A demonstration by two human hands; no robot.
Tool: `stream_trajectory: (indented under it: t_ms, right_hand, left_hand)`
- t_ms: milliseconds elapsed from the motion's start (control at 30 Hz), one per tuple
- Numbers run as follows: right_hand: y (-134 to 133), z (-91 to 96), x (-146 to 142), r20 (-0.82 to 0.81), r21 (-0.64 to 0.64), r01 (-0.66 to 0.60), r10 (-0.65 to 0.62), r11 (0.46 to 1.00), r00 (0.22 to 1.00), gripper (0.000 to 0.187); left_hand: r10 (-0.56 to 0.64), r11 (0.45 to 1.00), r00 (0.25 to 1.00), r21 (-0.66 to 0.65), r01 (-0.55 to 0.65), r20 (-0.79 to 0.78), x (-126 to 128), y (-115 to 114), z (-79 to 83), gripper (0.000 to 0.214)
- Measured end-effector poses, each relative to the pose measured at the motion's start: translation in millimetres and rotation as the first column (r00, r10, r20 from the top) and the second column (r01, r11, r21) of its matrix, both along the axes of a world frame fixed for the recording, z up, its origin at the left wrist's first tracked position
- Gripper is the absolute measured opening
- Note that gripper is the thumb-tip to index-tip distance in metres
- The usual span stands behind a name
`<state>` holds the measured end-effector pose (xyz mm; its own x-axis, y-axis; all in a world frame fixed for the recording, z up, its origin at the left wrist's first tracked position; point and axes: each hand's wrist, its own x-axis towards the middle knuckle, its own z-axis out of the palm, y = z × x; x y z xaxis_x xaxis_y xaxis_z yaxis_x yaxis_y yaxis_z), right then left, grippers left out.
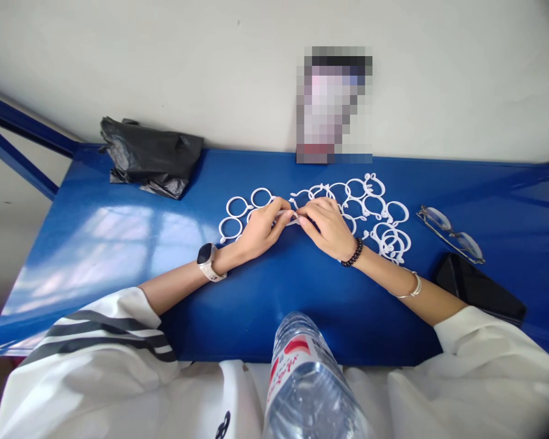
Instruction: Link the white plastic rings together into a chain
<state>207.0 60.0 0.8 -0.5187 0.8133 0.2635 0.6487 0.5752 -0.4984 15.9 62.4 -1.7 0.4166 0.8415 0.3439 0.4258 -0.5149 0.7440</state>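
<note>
Both my hands meet over the middle of a blue table (119,244). My left hand (261,229), with a watch on its wrist, pinches a white plastic ring (289,216) with closed fingers. My right hand (329,228), wearing a dark bead bracelet, pinches the same ring from the other side. To the left lie three linked white rings (238,207). To the right and behind my hands lies a spread of several more white rings (370,204), some stacked on each other.
A crumpled black plastic bag (150,155) lies at the back left of the table. A pair of glasses (451,231) and a black case (478,286) lie at the right. A clear water bottle (306,384) stands in my lap, close to the camera. A white wall is behind.
</note>
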Motion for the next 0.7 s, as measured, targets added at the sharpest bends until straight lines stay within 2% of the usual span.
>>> stream_trajectory:
  t_ms: [133, 400, 700]
  right_hand:
    - [-0.2, -1.5, 0.0, 0.016, 0.011, -0.041, 0.041, 0.999, 0.999, 0.021]
    - [1.1, -5.4, 0.2, 0.008, 0.059, -0.052, 0.051, 0.997, 0.999, 0.017]
    - [1.9, -7.8, 0.3, 0.028, 0.058, -0.047, 0.046, 0.997, 0.999, 0.017]
  left_hand:
    - [0.039, 0.998, 0.999, -0.054, -0.037, 0.028, -0.3, 1.6, -1.5, 0.02]
    - [0.02, 0.998, 0.999, -0.055, -0.018, 0.03, 0.6, 1.4, 0.2, 0.018]
    - [0.033, 0.996, 0.998, -0.078, -0.03, 0.044, 0.2, 1.8, -1.1, 0.02]
